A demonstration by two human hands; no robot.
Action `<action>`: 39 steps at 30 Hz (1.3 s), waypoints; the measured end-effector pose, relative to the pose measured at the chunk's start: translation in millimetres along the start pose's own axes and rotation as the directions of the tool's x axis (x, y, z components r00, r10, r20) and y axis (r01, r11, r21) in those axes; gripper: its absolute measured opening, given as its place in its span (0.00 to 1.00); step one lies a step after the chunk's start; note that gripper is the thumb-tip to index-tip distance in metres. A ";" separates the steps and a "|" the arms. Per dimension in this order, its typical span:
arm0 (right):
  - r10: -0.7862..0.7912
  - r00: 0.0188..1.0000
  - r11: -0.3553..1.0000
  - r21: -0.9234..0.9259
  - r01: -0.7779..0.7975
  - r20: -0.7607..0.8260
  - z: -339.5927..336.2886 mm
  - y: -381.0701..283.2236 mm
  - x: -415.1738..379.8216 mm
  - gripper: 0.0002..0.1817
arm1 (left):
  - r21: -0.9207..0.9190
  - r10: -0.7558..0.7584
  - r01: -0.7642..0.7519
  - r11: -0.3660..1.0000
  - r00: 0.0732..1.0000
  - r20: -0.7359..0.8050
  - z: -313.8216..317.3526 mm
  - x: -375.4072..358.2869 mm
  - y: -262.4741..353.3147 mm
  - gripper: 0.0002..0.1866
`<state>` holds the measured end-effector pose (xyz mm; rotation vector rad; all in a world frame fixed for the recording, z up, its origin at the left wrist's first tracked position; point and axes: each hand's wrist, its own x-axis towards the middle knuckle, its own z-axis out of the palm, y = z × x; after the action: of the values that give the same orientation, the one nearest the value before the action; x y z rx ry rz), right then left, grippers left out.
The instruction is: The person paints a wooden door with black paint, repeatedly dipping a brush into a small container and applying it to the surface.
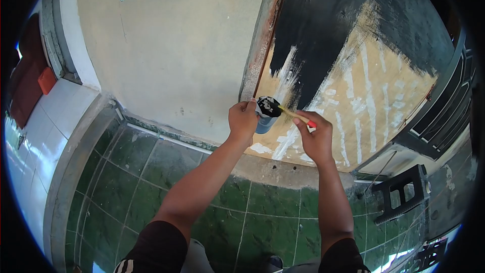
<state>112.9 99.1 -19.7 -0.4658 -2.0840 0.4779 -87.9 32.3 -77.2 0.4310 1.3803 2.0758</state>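
My left hand [243,121] is closed around the rim of a small cup of black paint [262,125], tipped so its dark inside faces me. In my right hand [316,136] is a paintbrush [299,116] with a pale handle and a red end. Its head reaches the cup's right rim, and the bristles are mostly hidden there. Behind both hands stands a tan door panel [348,106], partly coated in black paint [323,25] across its upper part, with white streaks over the bare lower part.
A worn wooden frame [258,45] divides the panel from a cream wall [172,45]. Green tiles [222,232] cover the floor. A black plastic stool [401,194] stands at lower right near a dark metal grille [444,106]. A white-tiled ledge [60,111] carries an orange object [47,80].
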 end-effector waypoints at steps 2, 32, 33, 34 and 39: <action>-0.027 0.999 1.000 -0.012 0.027 -0.023 -9.0 0.7 19.3 0.12 | 0.009 -0.014 0.014 1.000 1.000 0.000 4.2 -2.9 7.8 0.17; -0.742 0.655 0.558 -0.672 0.488 -0.141 -35.7 -44.2 137.6 0.07 | 0.324 -0.075 0.041 0.945 0.993 0.094 7.9 -27.8 -117.2 0.19; -0.735 0.672 0.537 -0.684 0.494 -0.092 -28.0 -38.9 130.6 0.08 | 0.344 -0.051 0.012 0.939 0.993 0.105 7.3 -29.0 -119.6 0.19; -0.727 0.685 0.515 -0.694 0.503 -0.044 -14.5 -27.4 118.4 0.08 | 0.364 -0.025 -0.019 0.931 0.993 0.116 6.3 -29.3 -123.6 0.19; -0.532 0.793 0.601 -0.527 0.601 0.298 45.9 21.4 35.2 0.08 | 0.430 0.042 -0.077 0.899 0.995 0.090 0.4 -45.6 -125.9 0.20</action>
<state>59.0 127.8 -28.8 -0.0882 -2.3192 -0.5858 -14.7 38.3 -189.1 0.7377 1.8039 1.7640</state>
